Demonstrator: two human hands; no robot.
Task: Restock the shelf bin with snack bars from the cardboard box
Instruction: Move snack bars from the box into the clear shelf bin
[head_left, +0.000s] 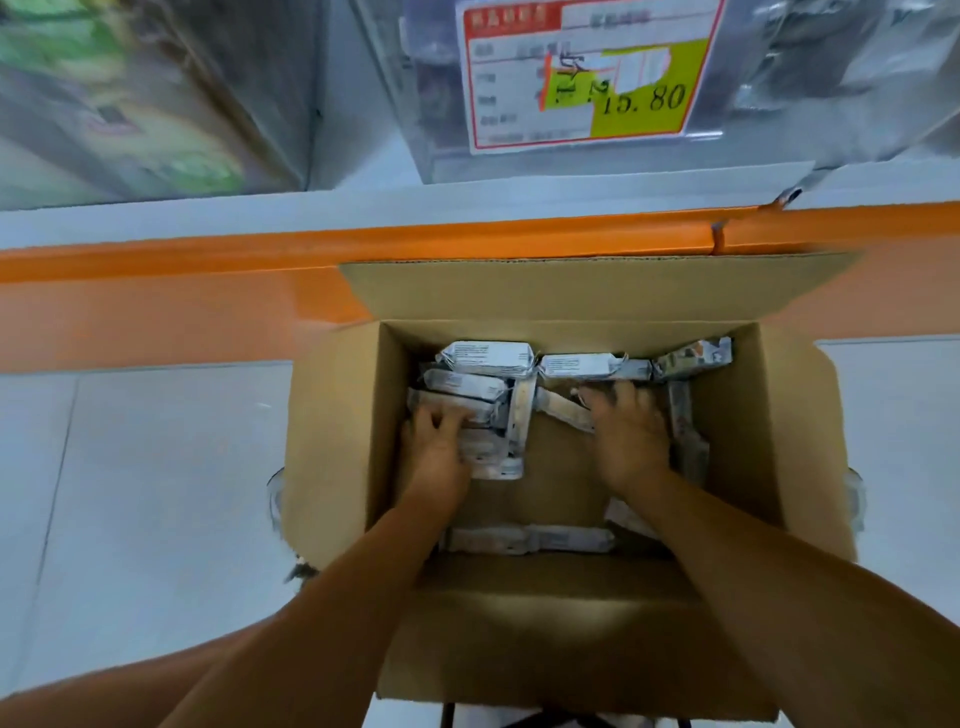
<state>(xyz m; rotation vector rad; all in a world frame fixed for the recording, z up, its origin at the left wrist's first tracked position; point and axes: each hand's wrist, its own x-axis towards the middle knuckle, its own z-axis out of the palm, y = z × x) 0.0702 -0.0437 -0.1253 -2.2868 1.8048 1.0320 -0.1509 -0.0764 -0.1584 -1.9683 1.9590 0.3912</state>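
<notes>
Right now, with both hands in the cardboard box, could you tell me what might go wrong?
1. The snack bars lie loose and crisscrossed. The left hand grips several at once, so some may slip out on the lift.
2. The far flap of the cardboard box juts out between the hands and the shelf bin, so a loaded hand could snag it.

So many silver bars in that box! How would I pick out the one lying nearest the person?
Find the open cardboard box by the orange shelf edge. Against its near inner wall lies one silver snack bar, flat, stretched left to right. Most other bars crowd the far end; this one alone runs full-length along the near wall.
</notes>
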